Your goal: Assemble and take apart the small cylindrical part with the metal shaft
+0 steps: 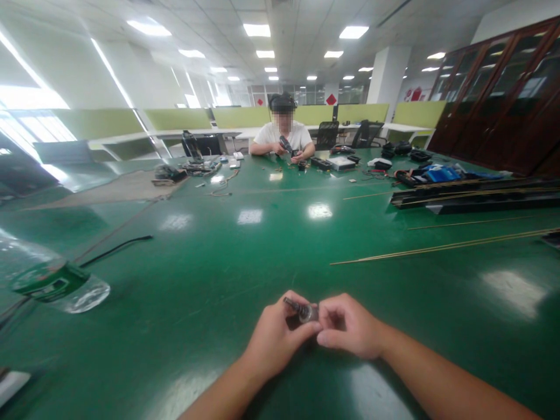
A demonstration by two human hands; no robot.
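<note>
A small dark metal part with a stepped shaft and a round, cup-like end is held above the near side of the green table. My left hand is closed around it, thumb along the near side, with the shaft pointing up and to the left. Against the round end, on the right, are the bent fingertips of my right hand, closed in a pinch. Its exact grip is partly hidden by the fingers.
A plastic bottle with a green label lies at left by a black cable. Thin brass-coloured rods and black channels are at right. Across the table, a person holds a dark power tool among scattered parts.
</note>
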